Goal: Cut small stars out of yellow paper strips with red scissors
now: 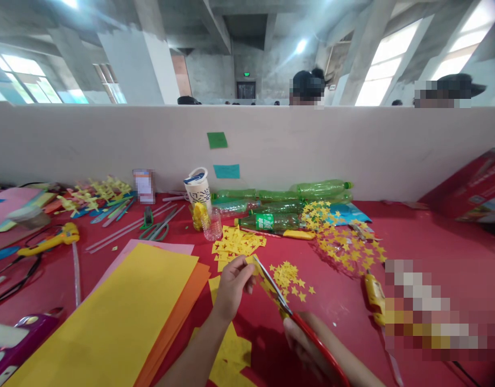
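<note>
Small yellow paper pinched by fingers of L hand, ctr frame; red-handled scissors gripped in R hand, lower ctr-right. L hand could be nicked if scissors slipped.

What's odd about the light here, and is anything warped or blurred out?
Head view: the ceiling lamp flares into streaks, and the right-hand windows look washed out; head view: a dark shadow falls on the red tabletop between the left hand and right hand; head view: pillars lean, suggesting lens distortion, and blocky pixelation masks several patches.
</note>
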Action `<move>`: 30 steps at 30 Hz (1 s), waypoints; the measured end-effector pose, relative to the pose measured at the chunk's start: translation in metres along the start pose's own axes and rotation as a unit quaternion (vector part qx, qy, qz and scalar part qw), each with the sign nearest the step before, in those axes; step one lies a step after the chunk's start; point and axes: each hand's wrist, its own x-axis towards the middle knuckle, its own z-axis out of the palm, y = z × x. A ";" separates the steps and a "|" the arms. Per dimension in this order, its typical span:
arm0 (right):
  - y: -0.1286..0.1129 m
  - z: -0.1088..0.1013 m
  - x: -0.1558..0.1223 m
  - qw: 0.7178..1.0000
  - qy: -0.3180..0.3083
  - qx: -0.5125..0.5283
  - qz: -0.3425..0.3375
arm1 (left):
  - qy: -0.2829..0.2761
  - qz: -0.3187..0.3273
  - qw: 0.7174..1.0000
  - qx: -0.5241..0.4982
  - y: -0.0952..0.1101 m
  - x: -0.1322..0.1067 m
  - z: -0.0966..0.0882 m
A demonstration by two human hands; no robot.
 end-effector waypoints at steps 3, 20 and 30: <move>0.000 0.001 0.000 1.000 0.002 -0.002 0.007 | 0.005 -0.001 1.000 -0.002 0.000 0.000 0.002; 0.001 0.009 -0.004 0.999 -0.006 0.031 0.017 | 0.008 -0.016 0.999 -0.037 0.000 0.000 0.004; -0.003 0.009 -0.003 0.999 0.013 0.026 0.018 | 0.014 -0.004 0.998 -0.055 -0.001 0.001 0.002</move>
